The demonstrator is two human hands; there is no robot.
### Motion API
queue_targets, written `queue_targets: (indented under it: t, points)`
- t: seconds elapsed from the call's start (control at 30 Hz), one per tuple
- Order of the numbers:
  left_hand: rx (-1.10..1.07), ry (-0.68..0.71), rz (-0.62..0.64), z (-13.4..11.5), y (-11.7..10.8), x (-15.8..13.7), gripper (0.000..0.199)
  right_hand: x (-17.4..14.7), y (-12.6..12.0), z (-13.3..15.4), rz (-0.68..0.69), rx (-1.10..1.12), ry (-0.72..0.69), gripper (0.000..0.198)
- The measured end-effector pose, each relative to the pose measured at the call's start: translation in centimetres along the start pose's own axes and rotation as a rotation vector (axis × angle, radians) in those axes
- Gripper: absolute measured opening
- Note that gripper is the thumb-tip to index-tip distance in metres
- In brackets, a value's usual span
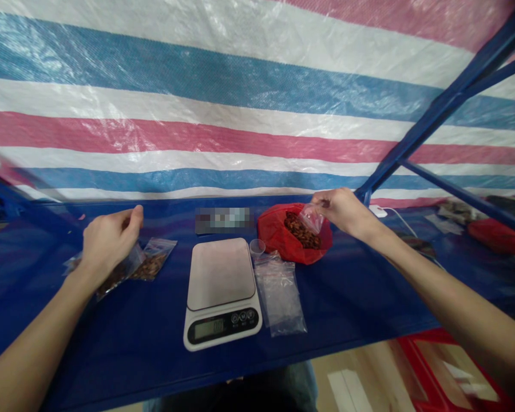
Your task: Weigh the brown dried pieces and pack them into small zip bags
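Observation:
My left hand point(111, 243) hovers over clear zip bags point(152, 264) of brown pieces at the left. Its fingers are curled in, and whatever they may hold is hidden. At the red bag point(274, 234), my right hand point(341, 209) pinches a clear plastic bag point(311, 218) at the bag's mouth. Reddish-brown, nut-like pieces point(300, 232) fill the open red bag. Between my hands lies a white kitchen scale point(221, 274) with a bare plate; its display seems to read zero.
Flat zip bags point(282, 297) lie right of the scale, with a small clear round cup point(257, 247) behind them. A blurred-out flat item point(224, 220) lies behind the scale. Blue metal bars point(405, 149) and a striped sheet point(223, 131) bound the blue shelf point(154, 343).

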State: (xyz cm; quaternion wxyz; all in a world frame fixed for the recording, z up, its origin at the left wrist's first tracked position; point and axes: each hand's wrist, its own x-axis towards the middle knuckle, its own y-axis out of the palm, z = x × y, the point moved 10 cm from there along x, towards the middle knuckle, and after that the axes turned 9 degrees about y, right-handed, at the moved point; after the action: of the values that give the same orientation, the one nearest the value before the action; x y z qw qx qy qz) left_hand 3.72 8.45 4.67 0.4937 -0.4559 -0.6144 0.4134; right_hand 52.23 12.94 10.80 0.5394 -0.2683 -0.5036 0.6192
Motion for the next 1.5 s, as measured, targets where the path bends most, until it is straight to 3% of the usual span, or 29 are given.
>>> queue_targets:
  t: [0.13, 0.23, 0.37, 0.43, 0.53, 0.6, 0.77, 0.93, 1.07, 1.17, 1.27, 1.33, 1.4, 1.5]
  points:
    - [-0.01, -0.028, -0.022, 0.0, -0.3, -0.2, 0.054, 0.0, 0.1, 0.6, 0.031, -0.042, -0.056, 0.026]
    - [-0.02, -0.046, -0.01, 0.3, -0.2, -0.1, 0.054, -0.7, -1.1, 1.6, -0.014, -0.084, -0.078, 0.027]
    - [0.002, -0.049, -0.024, 0.6, -0.1, -0.1, 0.056, -5.1, -3.6, 5.3, -0.19, -0.126, -0.171, 0.037]
    - [0.021, -0.03, -0.046, 0.3, -0.4, -0.2, 0.055, -8.4, -3.0, 7.3, -0.224, -0.167, -0.21, 0.048]
    - [0.044, 0.037, -0.05, -1.0, -0.7, -0.5, 0.051, -13.7, -0.1, 10.0, -0.278, -0.197, -0.32, 0.075]
    - [0.04, 0.105, -0.028, -2.3, -0.6, -0.8, 0.048, -16.1, 3.3, 10.8, -0.222, -0.19, -0.331, 0.086]
    - [-0.007, 0.299, 0.058, -4.9, 0.0, -1.2, 0.05, -19.0, 11.1, 11.2, 0.029, -0.249, -0.316, 0.077]
    - [-0.144, 0.464, 0.197, -4.6, 1.9, -1.4, 0.049, -19.4, 12.9, 10.9, 0.07, -0.26, -0.338, 0.096]
    - [-0.221, 0.478, 0.364, -3.0, 4.3, -1.7, 0.057, -18.5, 11.2, 10.3, 0.052, -0.17, -0.33, 0.076]
    - [-0.31, 0.504, 0.404, -2.7, 5.0, -1.8, 0.046, -16.9, 6.8, 9.8, -0.075, -0.026, -0.26, 0.053]
    - [-0.341, 0.505, 0.391, -2.9, 5.1, -1.5, 0.035, -15.0, 1.6, 9.9, -0.261, 0.14, -0.202, 0.044]
    - [-0.356, 0.509, 0.39, -3.4, 5.0, -1.4, 0.034, -13.6, -0.7, 10.2, -0.344, 0.239, -0.189, 0.038]
    - [-0.382, 0.512, 0.38, -4.1, 4.7, -1.3, 0.037, -12.0, -1.6, 10.5, -0.383, 0.328, -0.181, 0.03]
    - [-0.455, 0.471, 0.341, -4.5, 3.6, -1.2, 0.036, -8.8, -0.9, 10.7, -0.344, 0.432, -0.138, 0.024]
